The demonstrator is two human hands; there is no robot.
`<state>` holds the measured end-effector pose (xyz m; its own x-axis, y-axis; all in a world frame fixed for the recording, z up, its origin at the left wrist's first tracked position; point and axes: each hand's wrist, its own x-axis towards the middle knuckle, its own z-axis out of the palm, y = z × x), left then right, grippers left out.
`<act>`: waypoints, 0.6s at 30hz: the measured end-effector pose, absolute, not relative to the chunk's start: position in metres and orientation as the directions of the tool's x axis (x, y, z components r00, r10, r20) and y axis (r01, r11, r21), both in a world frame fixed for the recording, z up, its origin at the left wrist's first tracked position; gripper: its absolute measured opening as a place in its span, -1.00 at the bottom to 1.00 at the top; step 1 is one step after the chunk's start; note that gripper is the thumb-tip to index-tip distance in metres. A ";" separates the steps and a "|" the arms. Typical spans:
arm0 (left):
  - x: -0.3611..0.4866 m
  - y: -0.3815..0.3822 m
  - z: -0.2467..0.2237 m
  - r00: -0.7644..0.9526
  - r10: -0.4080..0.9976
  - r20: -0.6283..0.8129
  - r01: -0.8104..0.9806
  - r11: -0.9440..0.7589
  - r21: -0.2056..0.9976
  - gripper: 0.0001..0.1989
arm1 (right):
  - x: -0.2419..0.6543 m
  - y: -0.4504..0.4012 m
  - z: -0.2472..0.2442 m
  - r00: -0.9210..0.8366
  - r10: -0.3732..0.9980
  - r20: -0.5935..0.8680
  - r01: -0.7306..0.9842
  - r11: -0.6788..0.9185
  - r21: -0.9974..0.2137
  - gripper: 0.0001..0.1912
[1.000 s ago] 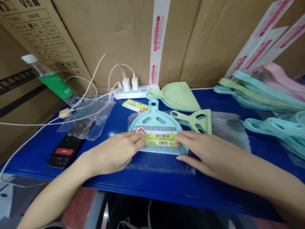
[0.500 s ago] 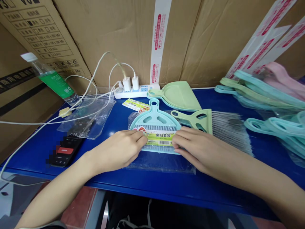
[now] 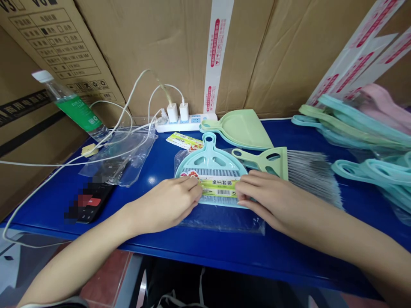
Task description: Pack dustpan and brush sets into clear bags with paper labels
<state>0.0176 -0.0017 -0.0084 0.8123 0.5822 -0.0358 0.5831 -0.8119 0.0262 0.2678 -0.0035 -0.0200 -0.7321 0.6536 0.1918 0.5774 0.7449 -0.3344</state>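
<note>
- A glossy blue table (image 3: pixel 205 244) is spread under and around the fingers (image 3: pixel 193 188).
- Between the fingers of both hands, a blue dustpan set (image 3: pixel 209 159) is laid on clear film.
- Just beyond the right fingers, a green brush (image 3: pixel 279 161) is laid with its bristles pointed rightward.
- Farther beyond, a green dustpan (image 3: pixel 245 128), a label card (image 3: pixel 183 141) and a power strip (image 3: pixel 195 122) are placed.
- Well left of the left fingers, a phone (image 3: pixel 94 201) is partly covered by a plastic bag (image 3: pixel 138 156).
- Well right of the right fingers, wrapped dustpans (image 3: pixel 382 171) are piled.
</note>
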 end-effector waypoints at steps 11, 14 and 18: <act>0.013 -0.003 0.003 0.797 0.584 -0.155 0.591 -0.807 -0.002 -0.83 | 0.272 0.000 -0.023 -0.766 0.628 0.137 0.545 0.747 -0.379 -0.73; 0.014 -0.002 0.003 0.805 0.572 -0.158 0.574 -0.818 -0.035 -0.87 | 0.272 0.000 -0.023 -0.771 0.622 0.138 0.544 0.755 -0.365 -0.72; 0.016 0.000 0.003 0.786 0.592 -0.179 0.589 -0.805 -0.073 -0.93 | 0.271 -0.003 -0.024 -0.777 0.613 0.143 0.557 0.776 -0.297 -0.82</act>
<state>0.0158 0.0000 0.0026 0.7860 0.5917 -0.1793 0.5892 -0.8047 -0.0728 0.2711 -0.0031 -0.0238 -0.7774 0.6127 0.1427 0.5569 0.7757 -0.2968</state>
